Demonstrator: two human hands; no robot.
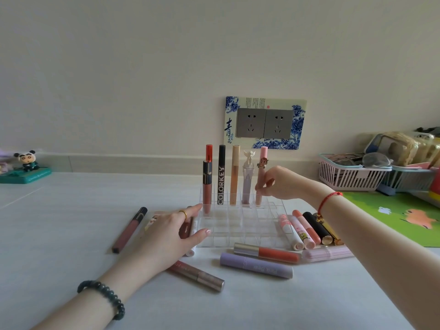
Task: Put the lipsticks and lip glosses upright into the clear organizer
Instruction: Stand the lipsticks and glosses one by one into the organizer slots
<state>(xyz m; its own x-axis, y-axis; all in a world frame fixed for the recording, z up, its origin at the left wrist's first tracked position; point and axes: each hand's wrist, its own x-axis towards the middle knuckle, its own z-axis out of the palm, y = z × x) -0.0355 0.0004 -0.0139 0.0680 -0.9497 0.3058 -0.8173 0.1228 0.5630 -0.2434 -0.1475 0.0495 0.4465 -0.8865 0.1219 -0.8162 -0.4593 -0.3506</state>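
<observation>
The clear organizer point(238, 228) stands mid-table. Several tubes stand upright in its back row: a red-capped gloss point(207, 186), a black COLORKEY tube point(221, 179), a tan tube point(234, 177), a lilac castle-topped tube point(247, 184) and a pink unicorn gloss point(261, 172). My right hand point(283, 183) pinches the pink gloss low on its body as it stands in its slot. My left hand point(173, 231) rests open against the organizer's left side, holding nothing. Loose tubes lie around: a lilac one point(256, 265), a coral gloss point(266, 253), and a row point(309, 229) at the right.
A brown gloss point(129, 229) lies left of my left hand, a metallic-capped tube point(197, 275) in front of it. A panda figurine point(26, 166) sits far left. White and blue baskets point(352, 175) and a green mat point(400, 217) occupy the right. Wall sockets point(264, 123) behind.
</observation>
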